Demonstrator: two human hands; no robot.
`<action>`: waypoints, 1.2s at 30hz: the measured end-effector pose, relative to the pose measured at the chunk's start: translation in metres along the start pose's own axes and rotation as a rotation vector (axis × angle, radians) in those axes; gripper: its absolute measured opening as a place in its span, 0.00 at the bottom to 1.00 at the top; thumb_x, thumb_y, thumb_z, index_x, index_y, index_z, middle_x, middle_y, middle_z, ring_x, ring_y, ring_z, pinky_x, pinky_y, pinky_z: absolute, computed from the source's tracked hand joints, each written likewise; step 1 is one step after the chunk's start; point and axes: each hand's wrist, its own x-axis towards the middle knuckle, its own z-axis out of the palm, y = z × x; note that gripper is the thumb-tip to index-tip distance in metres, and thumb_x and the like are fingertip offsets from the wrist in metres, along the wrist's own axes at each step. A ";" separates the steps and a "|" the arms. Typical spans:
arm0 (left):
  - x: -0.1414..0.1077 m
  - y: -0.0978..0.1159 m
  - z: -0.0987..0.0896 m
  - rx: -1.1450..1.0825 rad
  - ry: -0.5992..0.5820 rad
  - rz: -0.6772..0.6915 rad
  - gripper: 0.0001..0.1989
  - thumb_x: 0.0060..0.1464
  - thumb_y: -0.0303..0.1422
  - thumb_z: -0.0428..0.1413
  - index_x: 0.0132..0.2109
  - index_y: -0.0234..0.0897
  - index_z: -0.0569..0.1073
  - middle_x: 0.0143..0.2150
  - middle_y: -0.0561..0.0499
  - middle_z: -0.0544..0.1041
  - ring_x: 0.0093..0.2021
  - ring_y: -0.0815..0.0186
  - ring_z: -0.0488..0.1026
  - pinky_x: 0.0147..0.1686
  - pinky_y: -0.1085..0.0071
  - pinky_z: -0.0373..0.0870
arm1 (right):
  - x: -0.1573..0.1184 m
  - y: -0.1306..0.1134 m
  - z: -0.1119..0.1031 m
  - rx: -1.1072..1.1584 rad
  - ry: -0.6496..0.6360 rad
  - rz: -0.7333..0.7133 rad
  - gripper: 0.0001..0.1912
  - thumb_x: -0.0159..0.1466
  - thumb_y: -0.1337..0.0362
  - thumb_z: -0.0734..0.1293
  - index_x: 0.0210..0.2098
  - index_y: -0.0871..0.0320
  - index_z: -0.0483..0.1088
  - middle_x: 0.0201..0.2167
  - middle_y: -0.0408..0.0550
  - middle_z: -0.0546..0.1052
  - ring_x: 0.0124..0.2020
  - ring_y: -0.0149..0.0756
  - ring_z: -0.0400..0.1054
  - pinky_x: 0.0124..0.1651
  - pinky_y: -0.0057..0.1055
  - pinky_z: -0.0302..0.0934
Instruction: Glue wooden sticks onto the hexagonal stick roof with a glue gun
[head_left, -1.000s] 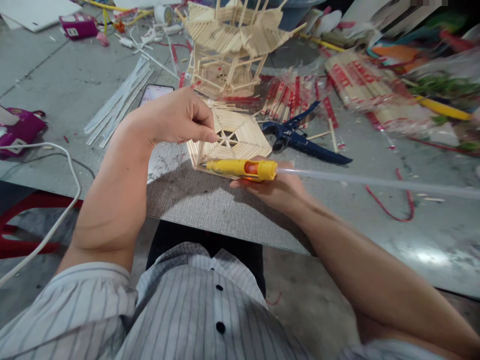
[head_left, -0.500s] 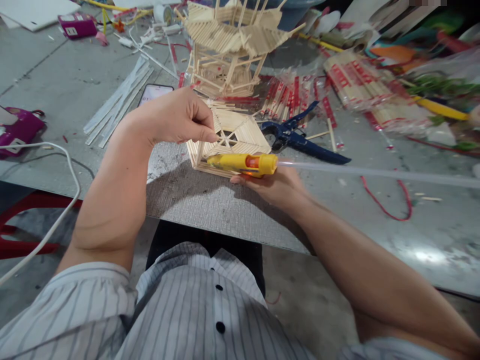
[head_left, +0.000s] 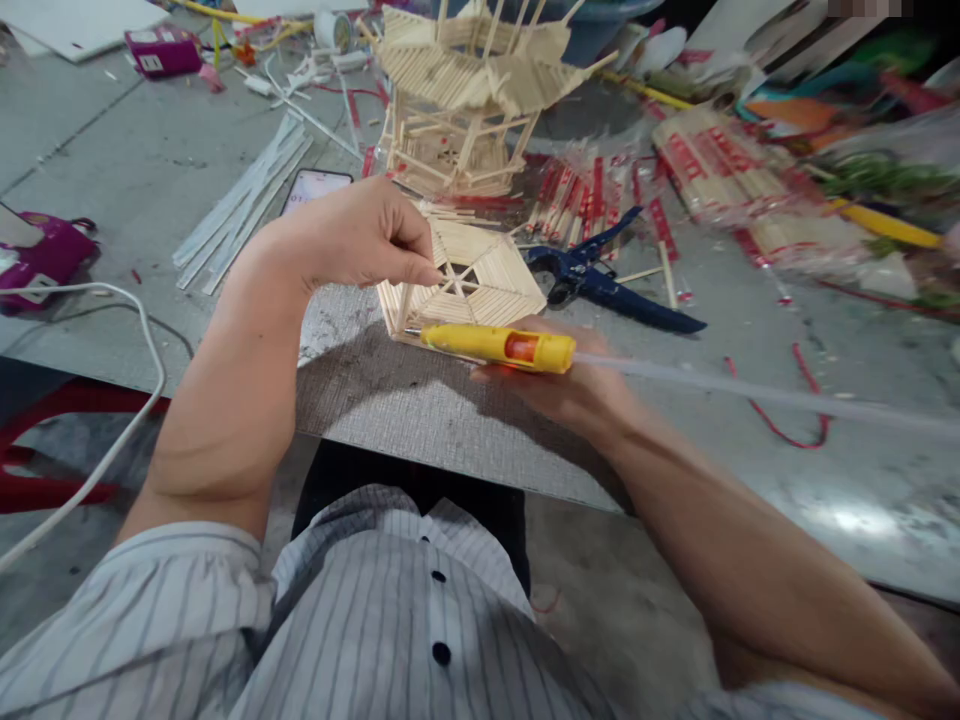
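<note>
A hexagonal panel of pale wooden sticks lies on the grey table near its front edge. My left hand is bent over the panel's left side, thumb and fingers pinched together; a thin upright stick shows just below the fingertips, at the panel's front left corner. In my right hand is a yellow glue gun with a long clear glue stick out of its back. The gun's metal tip points left, close to that same corner. The gun hides most of the right fingers.
Behind the panel stands a tiered stick model. Blue cutters lie right of the panel, beside packaged sticks. A phone and clear glue sticks are at the left, with a white cable nearer the edge.
The glue gun and my right hand have shifted slightly right and toward me, so the metal tip now shows. My left hand stays in its pinch over the panel.
</note>
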 end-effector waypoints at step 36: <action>0.000 -0.001 0.000 0.008 -0.011 -0.005 0.13 0.50 0.36 0.57 0.32 0.27 0.77 0.17 0.59 0.60 0.19 0.79 0.56 0.25 0.76 0.51 | -0.007 -0.042 -0.007 -0.647 -0.275 -0.062 0.17 0.61 0.56 0.63 0.46 0.58 0.71 0.36 0.50 0.78 0.33 0.38 0.71 0.27 0.29 0.47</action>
